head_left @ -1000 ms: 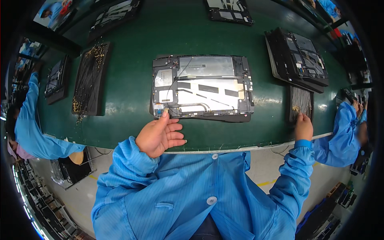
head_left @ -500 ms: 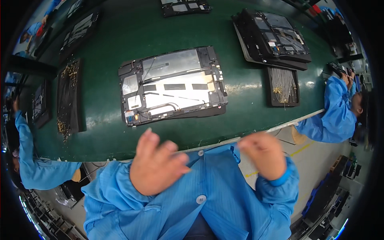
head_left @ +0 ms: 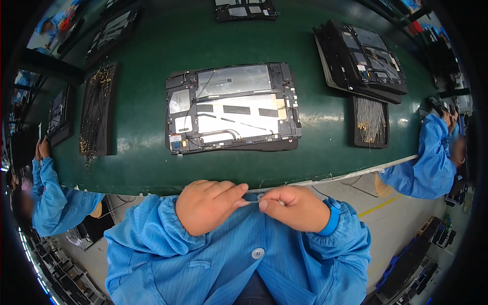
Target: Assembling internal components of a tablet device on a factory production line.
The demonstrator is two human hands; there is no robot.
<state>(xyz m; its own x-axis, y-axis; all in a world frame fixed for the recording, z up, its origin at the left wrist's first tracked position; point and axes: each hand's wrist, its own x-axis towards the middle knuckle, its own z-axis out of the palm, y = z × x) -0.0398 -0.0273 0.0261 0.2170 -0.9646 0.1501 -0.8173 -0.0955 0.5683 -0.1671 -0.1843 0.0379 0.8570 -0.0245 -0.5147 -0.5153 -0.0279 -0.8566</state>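
Close to my body, at the table's near edge, my left hand [head_left: 209,204] and my right hand [head_left: 297,207] are drawn together. A short stretch of thin, pale cable [head_left: 252,202] shows between their fingertips. Both hands are closed in a pinch on it; its ends are hidden by the fingers. In front of them lies a flat, opened device panel [head_left: 234,109], silver and black inside, with black wires and small connectors, resting on a dark backing. Neither hand touches the panel.
To the right stands a black tray [head_left: 385,137] of grey cables with gold ends, below stacked device panels [head_left: 363,61]. At left is another black tray [head_left: 110,109] of dark cables. More panels [head_left: 245,9] lie farther off. Co-workers in blue sit left [head_left: 66,208] and right [head_left: 422,162].
My hands were apart with loose fingers; they have come together, and the thin cable now shows between them. The whole view has shifted slightly, and the left co-worker's hands have risen.
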